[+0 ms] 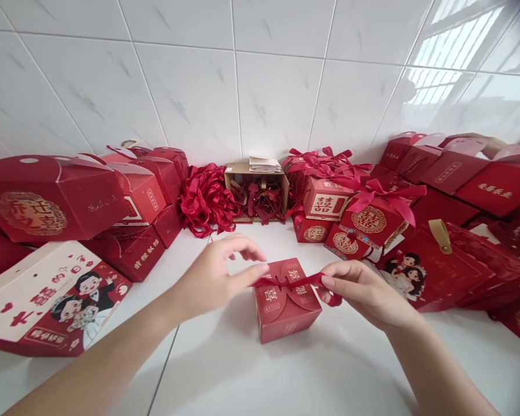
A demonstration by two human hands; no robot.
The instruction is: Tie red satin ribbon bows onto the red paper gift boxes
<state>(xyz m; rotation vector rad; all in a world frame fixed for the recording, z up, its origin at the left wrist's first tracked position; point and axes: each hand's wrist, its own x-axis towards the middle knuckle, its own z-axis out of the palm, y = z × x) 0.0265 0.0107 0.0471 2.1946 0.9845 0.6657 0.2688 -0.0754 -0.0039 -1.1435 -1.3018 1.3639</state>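
Observation:
A small red gift box [288,320] with gold lettering and rounded, interlocking top flaps sits on the white surface between my hands. A dark red ribbon [301,281] runs across its top, with a crossing or knot near the middle. At the box's right side, my right hand [355,289] pinches the ribbon between thumb and fingers, and a loop of it hangs below. My left hand [212,277] is at the box's upper left, its thumb and curled fingers apart. The left thumb is close to the ribbon's left part; whether it touches is unclear.
Red boxes [52,196] are stacked at left beside a box with a cartoon couple [82,306]. A ribbon heap [208,199] and an open cardboard box [256,202] stand by the tiled wall. Bow-tied boxes [370,216] and gift bags [446,266] fill the right.

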